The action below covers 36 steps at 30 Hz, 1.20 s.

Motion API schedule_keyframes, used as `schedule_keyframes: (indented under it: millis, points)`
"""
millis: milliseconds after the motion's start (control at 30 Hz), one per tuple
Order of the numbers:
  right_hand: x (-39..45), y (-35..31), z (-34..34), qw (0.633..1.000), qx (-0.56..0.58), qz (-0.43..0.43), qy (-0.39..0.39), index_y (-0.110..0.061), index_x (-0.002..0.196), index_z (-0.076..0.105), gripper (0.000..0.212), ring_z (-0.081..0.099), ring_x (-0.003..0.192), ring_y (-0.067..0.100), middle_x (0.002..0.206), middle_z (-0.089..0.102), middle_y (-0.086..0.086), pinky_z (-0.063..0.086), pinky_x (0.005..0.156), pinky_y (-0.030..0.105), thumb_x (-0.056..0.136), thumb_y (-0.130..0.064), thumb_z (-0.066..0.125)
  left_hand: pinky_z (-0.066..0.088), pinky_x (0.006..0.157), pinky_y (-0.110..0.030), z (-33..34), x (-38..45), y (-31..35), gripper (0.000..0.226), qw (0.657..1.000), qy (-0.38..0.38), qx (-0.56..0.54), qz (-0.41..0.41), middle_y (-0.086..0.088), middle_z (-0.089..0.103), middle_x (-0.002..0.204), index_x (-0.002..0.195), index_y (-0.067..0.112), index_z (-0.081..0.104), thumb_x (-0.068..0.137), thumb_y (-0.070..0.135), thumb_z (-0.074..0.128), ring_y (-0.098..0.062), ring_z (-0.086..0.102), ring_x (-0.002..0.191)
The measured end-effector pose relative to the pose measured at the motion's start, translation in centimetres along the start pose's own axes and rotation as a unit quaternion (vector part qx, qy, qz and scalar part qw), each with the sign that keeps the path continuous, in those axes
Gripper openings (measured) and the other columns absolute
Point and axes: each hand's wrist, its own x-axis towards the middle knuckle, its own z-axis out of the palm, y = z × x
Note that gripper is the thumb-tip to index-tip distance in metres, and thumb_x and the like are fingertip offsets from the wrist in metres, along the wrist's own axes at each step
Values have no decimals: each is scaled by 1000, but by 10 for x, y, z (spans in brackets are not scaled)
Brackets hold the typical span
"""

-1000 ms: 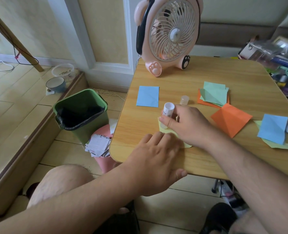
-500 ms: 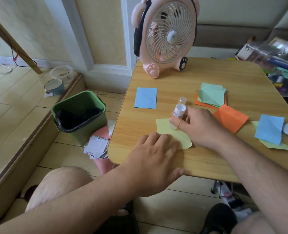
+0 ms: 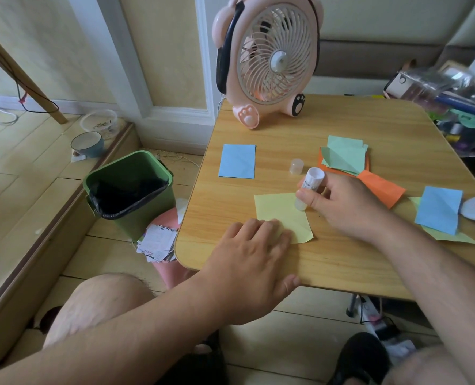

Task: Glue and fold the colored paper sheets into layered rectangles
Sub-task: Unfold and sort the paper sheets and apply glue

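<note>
A: Right hand [image 3: 342, 207] has the glue stick [image 3: 308, 187], fingers [image 3: 312, 198] curled round the tube, thumb across the front. The stick leans, its lower end down on the yellow sheet [image 3: 282, 215].

B: And the left hand [image 3: 250, 259]?

A: Flat on the bench [image 3: 369, 262], fingers [image 3: 261, 226] straight and close together, pressing the near edge of the yellow sheet. The thumb hangs over the front rim of the bench.

B: Where's the cap?

A: The clear cap [image 3: 296, 165] stands just behind the glue stick, on the fan side. It looks upright, though it's small and I can't be sure.

B: Other paper?

A: A blue sheet [image 3: 237, 161] lies flat behind the yellow sheet, left of the cap. Right of the cap is a pile of green sheets [image 3: 344, 157] lying on orange paper. A folded orange sheet [image 3: 382, 190] sits just beyond the right hand, partly under it. Further right of the yellow sheet there's another blue sheet [image 3: 439, 209] on top of a pale green one [image 3: 450, 237].

B: And that fan?

A: The pink fan [image 3: 269, 56] stands at the far edge of the bench, well behind the yellow sheet. A green bin [image 3: 130, 193] is on the floor, left of the bench.
</note>
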Motion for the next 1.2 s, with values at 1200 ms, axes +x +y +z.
schedule_keyframes:
  millis: [1200]
  points:
    - [6, -32, 25, 997, -59, -39, -15, -24, 90, 65, 33, 57, 68, 8, 80, 68, -4, 49, 69, 36, 96, -56, 57, 42, 96, -49, -1, -1, 10, 69, 1000, -10, -7, -10, -7, 50, 136, 148, 21, 47, 100, 68, 32, -34, 48, 120]
